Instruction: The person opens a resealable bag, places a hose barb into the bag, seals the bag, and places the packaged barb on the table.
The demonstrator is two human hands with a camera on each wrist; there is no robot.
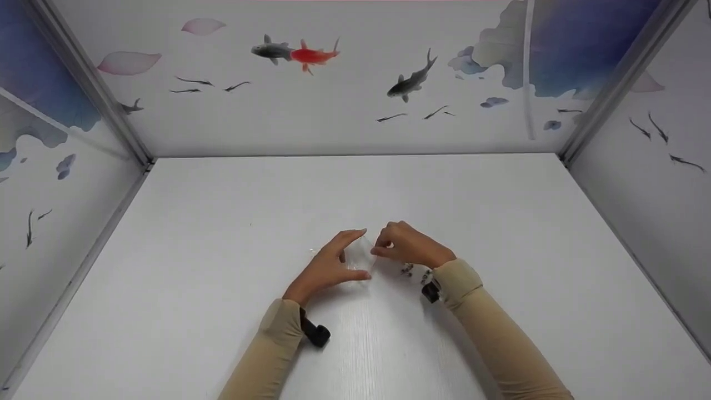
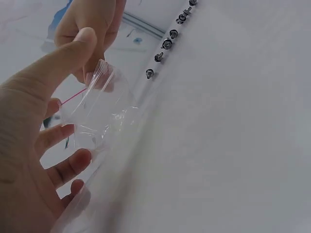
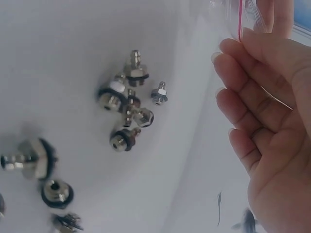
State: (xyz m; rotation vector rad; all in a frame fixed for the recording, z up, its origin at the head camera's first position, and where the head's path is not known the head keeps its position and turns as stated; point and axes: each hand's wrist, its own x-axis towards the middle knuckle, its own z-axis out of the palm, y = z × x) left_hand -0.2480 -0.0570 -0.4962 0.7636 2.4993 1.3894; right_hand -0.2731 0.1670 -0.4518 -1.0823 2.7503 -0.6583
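Head view shows my two hands close together over the middle of the white tabletop (image 1: 166,305), with a clear bag (image 1: 358,261) between them. My left hand (image 1: 330,264) is wide open in a C shape, thumb well apart from the fingers, and the bag sits in that gap; its film lies close against my fingers, though I cannot tell whether they press on it. My right hand (image 1: 414,244) has the bag's edge pinched between thumb and index finger, near a thin pink-red line (image 3: 240,17) on the film. From the right wrist, the other fingers of that hand show loosely curved.

Small metal fittings (image 3: 124,138) with black rings lie on the tabletop to the right of the bag, near my right wrist, some bunched together and touching, others just beside. A black wrist camera (image 1: 319,335) is on my left wrist, below the tan sleeve's (image 1: 261,344) cuff. Behind the tabletop stands a white back wall (image 1: 333,122) printed with dark fish and one orange-red fish (image 1: 314,56).
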